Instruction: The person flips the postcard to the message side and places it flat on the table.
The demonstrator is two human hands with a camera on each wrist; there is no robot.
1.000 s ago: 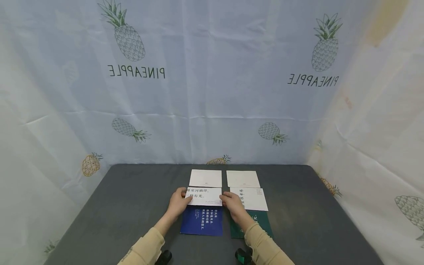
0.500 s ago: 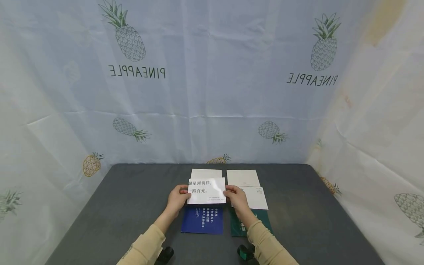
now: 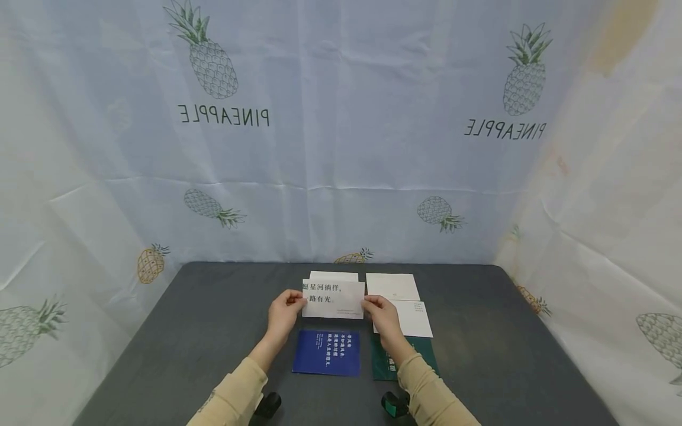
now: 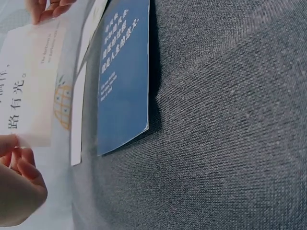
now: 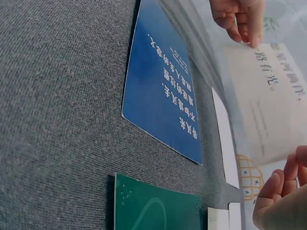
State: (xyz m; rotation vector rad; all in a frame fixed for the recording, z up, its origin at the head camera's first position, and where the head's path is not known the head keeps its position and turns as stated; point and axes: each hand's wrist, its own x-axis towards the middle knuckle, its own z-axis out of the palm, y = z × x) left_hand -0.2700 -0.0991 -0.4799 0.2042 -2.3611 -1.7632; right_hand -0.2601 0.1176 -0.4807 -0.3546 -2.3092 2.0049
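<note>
Both hands grip one white card (image 3: 333,299) with large black lettering, raised clear of the counter (image 3: 213,337). The left hand (image 3: 282,316) pinches its left edge between thumb and curled fingers; the right hand (image 3: 385,319) pinches the right edge the same way. The card is tilted, its lettered face toward the person. In the head view it overlaps a rear-left card (image 3: 334,276), leaving a pale strip visible behind.

Nearer the person, a blue card (image 3: 326,354) with white lettering lies on the counter between the forearms. To its right is a green card (image 3: 380,360), partly hidden by the right forearm. Beyond the green one lies a small-print card (image 3: 414,320), also white and partly covered by the right hand, with a rear-right card (image 3: 392,287) just behind it. A pale curtain (image 3: 341,130) printed with pineapples hangs at the back.
</note>
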